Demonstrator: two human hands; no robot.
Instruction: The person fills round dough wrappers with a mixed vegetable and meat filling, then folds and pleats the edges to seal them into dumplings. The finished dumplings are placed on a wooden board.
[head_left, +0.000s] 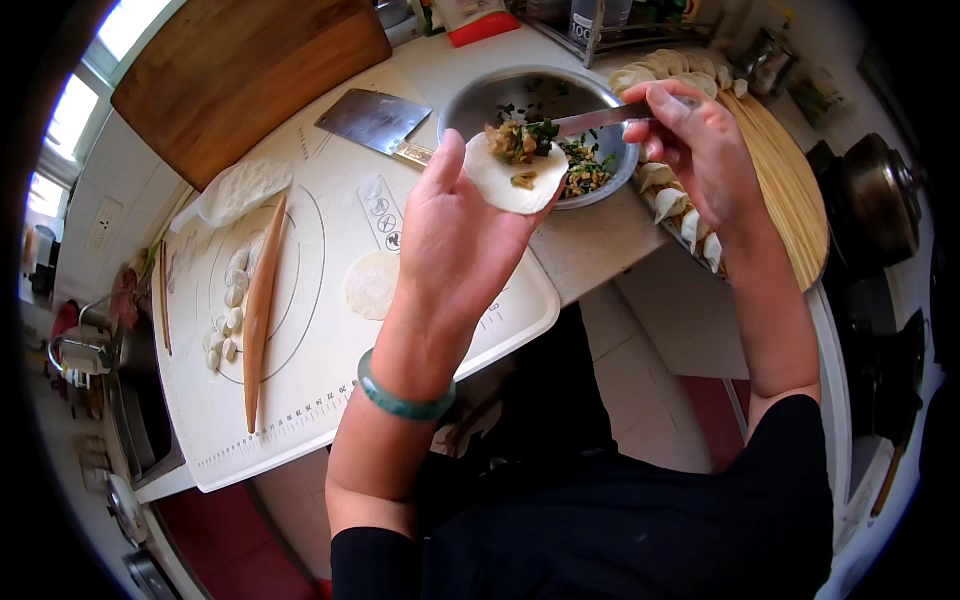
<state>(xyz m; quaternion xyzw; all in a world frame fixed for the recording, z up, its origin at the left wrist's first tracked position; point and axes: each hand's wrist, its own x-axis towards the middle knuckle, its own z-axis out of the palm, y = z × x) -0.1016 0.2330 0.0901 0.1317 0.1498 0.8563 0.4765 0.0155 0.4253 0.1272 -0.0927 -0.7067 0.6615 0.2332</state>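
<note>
On the fingers of my left hand (469, 225) rests a round dumpling wrapper (517, 196), its edge beside my raised thumb. A clump of chopped greens and minced filling (514, 142) sits at the wrapper's far side, with a smaller dab below it. My right hand (701, 150) grips the handle of a narrow flat metal utensil (592, 118), whose tip meets the clump; the tip itself is hidden by filling. Behind both hands stands a stainless steel bowl (469, 90) with more filling (589, 169) inside.
On the white pastry mat (300, 405) lie a tapered wooden rolling pin (264, 315), several dough pieces (225, 337) and another wrapper (371, 285). A cleaver (375, 120) lies beside the bowl. Folded dumplings (670, 202) line a round tray (780, 187) at right. A cutting board (255, 75) leans behind.
</note>
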